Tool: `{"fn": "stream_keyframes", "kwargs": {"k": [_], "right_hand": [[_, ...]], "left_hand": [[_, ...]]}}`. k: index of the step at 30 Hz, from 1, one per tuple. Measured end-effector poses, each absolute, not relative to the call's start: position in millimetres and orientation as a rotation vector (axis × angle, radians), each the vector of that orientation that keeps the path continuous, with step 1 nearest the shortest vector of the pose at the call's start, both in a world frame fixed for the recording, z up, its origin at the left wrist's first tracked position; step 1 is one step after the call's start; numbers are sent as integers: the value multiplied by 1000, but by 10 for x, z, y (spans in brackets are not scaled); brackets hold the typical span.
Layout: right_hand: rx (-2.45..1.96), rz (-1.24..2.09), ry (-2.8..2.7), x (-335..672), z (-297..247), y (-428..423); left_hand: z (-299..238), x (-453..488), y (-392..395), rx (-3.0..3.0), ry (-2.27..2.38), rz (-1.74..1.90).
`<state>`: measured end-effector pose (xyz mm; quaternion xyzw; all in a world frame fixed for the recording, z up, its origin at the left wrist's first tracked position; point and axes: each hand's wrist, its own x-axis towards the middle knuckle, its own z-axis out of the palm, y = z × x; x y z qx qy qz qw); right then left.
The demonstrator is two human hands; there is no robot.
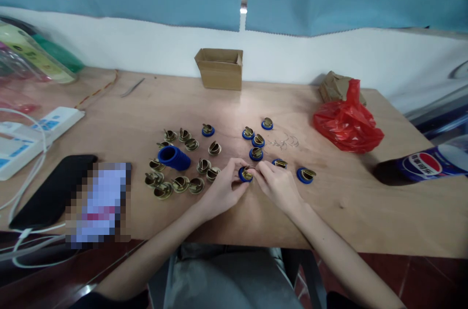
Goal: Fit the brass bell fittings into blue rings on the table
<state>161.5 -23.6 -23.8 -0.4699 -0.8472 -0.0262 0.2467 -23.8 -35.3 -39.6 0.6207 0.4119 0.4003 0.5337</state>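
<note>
Close to the table's front edge, my left hand (227, 183) has its fingers closed around the side of a blue-ringed brass piece (246, 174). My right hand (277, 183) is closed in a pinch at the top of the same piece; anything thin between its fingertips is too small to make out. Other blue-ringed brass pieces (305, 175) lie beyond and to the right of my hands. On the left, several round brass pieces (180, 183) with raised flaps sit around a stack of blue rings (174, 158). Thin curved wires (283, 141) are scattered beyond my right hand.
An open cardboard box (221, 75) stands at the back by the wall. To the right are a red plastic bag (347, 124), a brown paper package (334, 87) and a cola bottle (420, 165) on its side. Phones (54, 189), cables and a white power strip (40, 133) occupy the left.
</note>
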Motion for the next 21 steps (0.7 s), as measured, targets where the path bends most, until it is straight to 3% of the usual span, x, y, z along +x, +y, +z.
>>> {"fn": "stream_keyframes", "kwargs": {"k": [21], "right_hand": [[-1214,233,-2344,1673,-180,-217]], "left_hand": [[-405,-238,-357,1490,994,931]]}}
